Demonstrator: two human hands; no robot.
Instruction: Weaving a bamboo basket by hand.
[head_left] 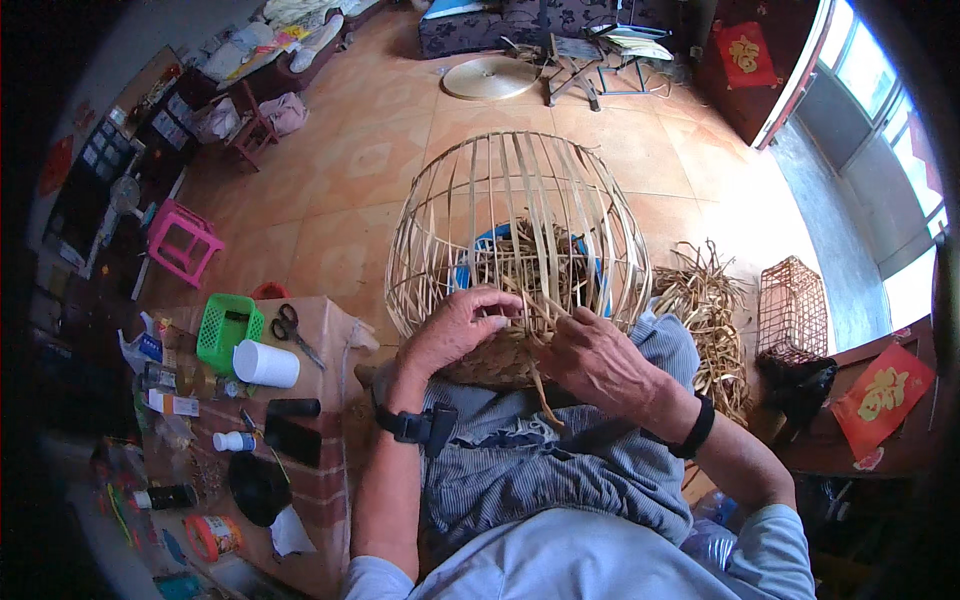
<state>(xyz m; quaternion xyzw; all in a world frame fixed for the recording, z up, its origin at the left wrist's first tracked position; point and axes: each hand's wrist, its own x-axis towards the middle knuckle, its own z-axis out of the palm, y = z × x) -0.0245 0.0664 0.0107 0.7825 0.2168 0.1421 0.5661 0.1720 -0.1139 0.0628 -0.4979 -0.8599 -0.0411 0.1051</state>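
Observation:
An openwork basket (490,362) lies across my lap, its tightly woven part toward me and its long thin staves bowing away. My left hand (460,327) is at the woven edge, fingers curled and thumb close to the forefinger; what they pinch is hard to make out. Just to the right, my right hand (598,362) is closed on a tan fibre strip (544,398), whose loose tail hangs down toward my trousers. Through the staves shows a blue basin (463,277) with dried brown strips in it.
A heap of dried strips (715,345) lies right of my knee, beside a wire crate (792,310). At left, a covered table (335,400) holds scissors (290,325), a green basket (228,335) and a white roll (266,363). A pink stool (183,240) stands beyond.

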